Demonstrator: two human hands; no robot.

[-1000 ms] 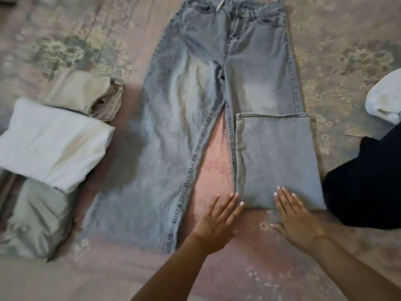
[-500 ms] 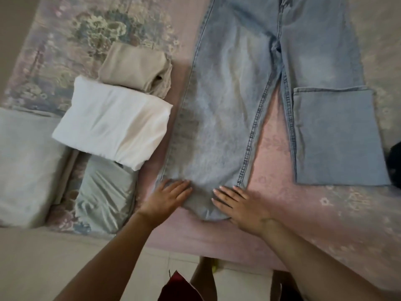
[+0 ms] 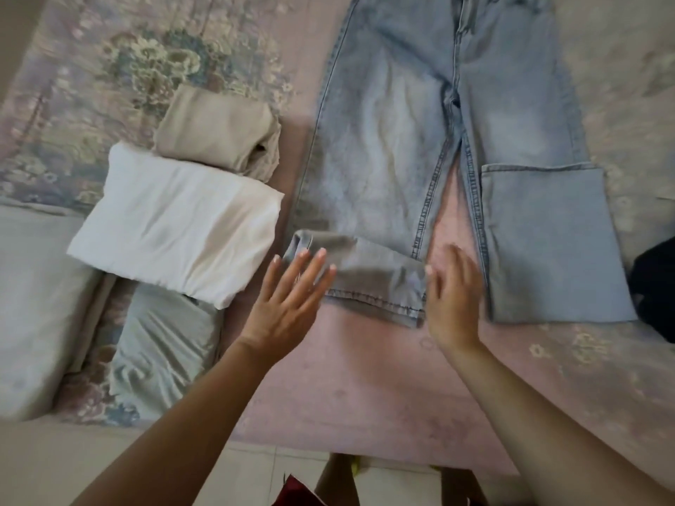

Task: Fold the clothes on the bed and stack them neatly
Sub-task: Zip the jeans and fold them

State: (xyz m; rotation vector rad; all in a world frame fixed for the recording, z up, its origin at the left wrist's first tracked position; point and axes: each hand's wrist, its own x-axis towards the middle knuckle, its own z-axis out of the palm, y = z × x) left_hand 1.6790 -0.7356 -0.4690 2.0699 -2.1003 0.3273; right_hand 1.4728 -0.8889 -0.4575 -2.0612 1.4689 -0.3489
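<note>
Light blue jeans (image 3: 383,147) lie flat on the bed, waist at the far end. The right leg's lower part (image 3: 548,242) is folded up onto itself. The left leg's hem (image 3: 372,275) is turned up in a loose, uneven flap. My left hand (image 3: 288,304) has straight spread fingers at the flap's left end, fingertips on the denim. My right hand (image 3: 453,297), blurred and flat, is at the flap's right edge. To the left lie folded clothes: a beige piece (image 3: 215,133), a white piece (image 3: 175,220) and a grey-green piece (image 3: 160,345).
A pink floral bedspread (image 3: 365,388) covers the bed, whose near edge runs along the bottom. A pale pillow (image 3: 33,304) sits at the left edge. A black garment (image 3: 653,286) lies at the right edge. Tiled floor (image 3: 248,472) shows below.
The view swung from the right leg to the left leg. Both hands moved to the left leg's hem and turned it up into a flap; half a second ago it lay flat.
</note>
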